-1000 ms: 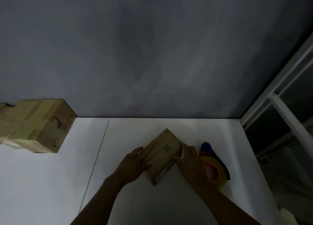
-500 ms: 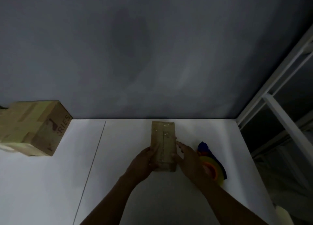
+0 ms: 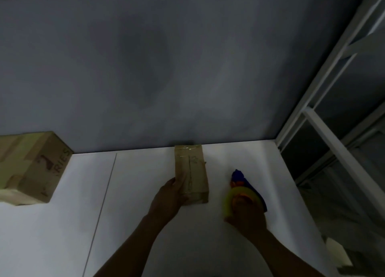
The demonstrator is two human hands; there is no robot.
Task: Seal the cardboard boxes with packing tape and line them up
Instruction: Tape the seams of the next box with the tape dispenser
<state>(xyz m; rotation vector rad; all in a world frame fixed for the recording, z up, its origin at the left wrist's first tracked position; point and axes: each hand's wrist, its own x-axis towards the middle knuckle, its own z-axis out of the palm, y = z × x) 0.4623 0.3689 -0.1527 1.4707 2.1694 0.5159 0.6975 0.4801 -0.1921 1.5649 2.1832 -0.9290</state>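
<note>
Small box [image 3: 190,172] is laid on desk [image 3: 135,224], tape noted along its top (further sealing judged pending); near-left corner is gripped by left hand [image 3: 170,195]. Just right of it, tape roll [image 3: 239,195] is covered by right hand [image 3: 245,214]; closure cannot be told, light dim. Taped larger box [image 3: 35,166], well left, is cut off.
</note>
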